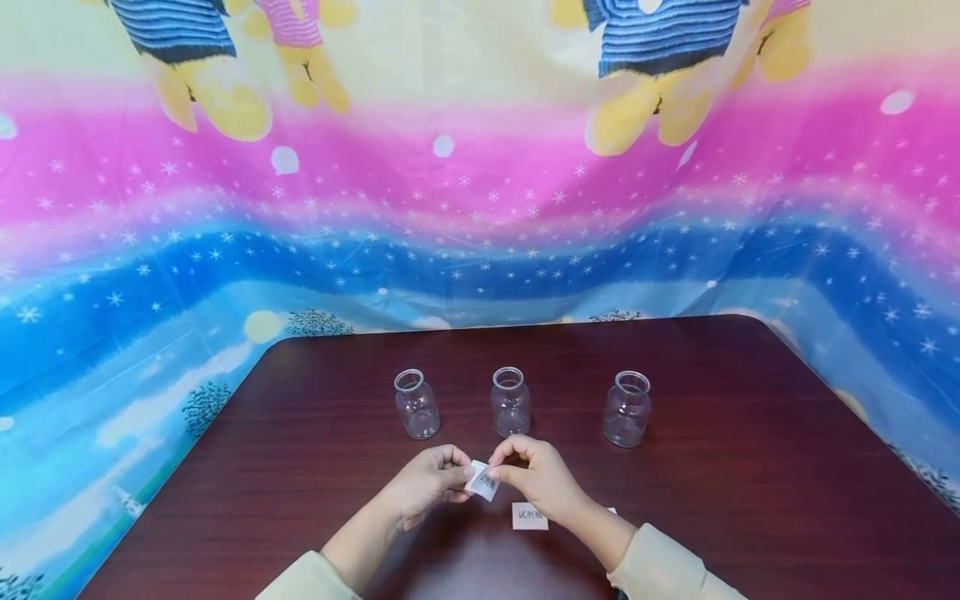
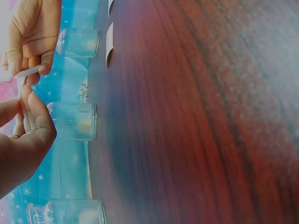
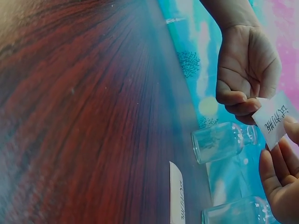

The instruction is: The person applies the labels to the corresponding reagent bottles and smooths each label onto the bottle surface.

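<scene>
A small white paper label (image 1: pixel 482 482) with printed dark characters is held up above the table between both hands. My left hand (image 1: pixel 426 485) pinches its left edge between thumb and fingers. The right hand (image 1: pixel 543 482) grips the opposite corner with thumb and forefinger. In the right wrist view the label (image 3: pixel 275 119) is tilted, its printing in sight. Another printed label (image 1: pixel 525 516) lies on the table below the right hand, and a white corner of something shows beyond that wrist. Just past the hands stands the middle clear glass jar (image 1: pixel 512 408), upright and lidless.
A left glass jar (image 1: pixel 417 408) and a right glass jar (image 1: pixel 627 412) stand in a row with the middle one, also lidless. The dark red wooden table (image 1: pixel 300 417) ends at a patterned cloth backdrop (image 1: pixel 450 200) behind and at the sides.
</scene>
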Demonstrator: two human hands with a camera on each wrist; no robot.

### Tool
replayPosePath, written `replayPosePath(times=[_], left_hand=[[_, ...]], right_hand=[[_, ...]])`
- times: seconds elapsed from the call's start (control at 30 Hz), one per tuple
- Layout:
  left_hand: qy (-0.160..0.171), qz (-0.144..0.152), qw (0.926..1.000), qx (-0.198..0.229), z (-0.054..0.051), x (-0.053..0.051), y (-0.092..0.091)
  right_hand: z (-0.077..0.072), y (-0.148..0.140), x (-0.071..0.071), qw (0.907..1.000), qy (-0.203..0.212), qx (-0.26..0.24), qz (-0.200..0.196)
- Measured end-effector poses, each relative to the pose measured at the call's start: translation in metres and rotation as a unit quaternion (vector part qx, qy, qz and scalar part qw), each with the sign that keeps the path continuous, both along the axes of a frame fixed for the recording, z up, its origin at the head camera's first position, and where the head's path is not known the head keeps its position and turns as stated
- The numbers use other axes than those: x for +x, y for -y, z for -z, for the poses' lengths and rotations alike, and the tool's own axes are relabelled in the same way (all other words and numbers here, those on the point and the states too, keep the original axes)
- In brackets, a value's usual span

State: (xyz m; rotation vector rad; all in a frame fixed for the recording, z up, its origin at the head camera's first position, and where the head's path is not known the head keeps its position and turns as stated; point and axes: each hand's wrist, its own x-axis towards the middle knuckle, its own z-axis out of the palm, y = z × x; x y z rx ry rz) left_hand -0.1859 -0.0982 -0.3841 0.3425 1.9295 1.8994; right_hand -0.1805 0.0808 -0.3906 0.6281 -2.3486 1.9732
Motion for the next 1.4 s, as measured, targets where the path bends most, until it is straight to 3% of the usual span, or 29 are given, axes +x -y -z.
replayPosePath(times=[0.23,0.6,0.9,1.17,1.4], left_hand=[[-0.001,-0.011,0.9999,-0.005,0.003,-0.001,0.002],[-0.006,-0.022,0.9996,-0.014,0.005,0.0,0.006],[-0.01,-0.029,0.999,-0.033,0.007,-0.001,0.012],[0.006,-0.034,0.9986,-0.04,0.008,0.0,0.017],[0.013,-0.023,0.9977,-0.063,0.012,0.0,0.023]], right_hand=[[0.0,0.0,-0.001,0.9998,-0.002,-0.011,-0.015],[-0.003,0.002,0.0,0.999,-0.002,0.035,-0.028],[-0.022,0.006,0.011,0.9986,-0.003,0.033,-0.042],[0.0,0.004,-0.003,0.9974,0.038,-0.004,-0.061],[0.001,0.003,-0.005,0.9964,0.05,-0.024,-0.063]])
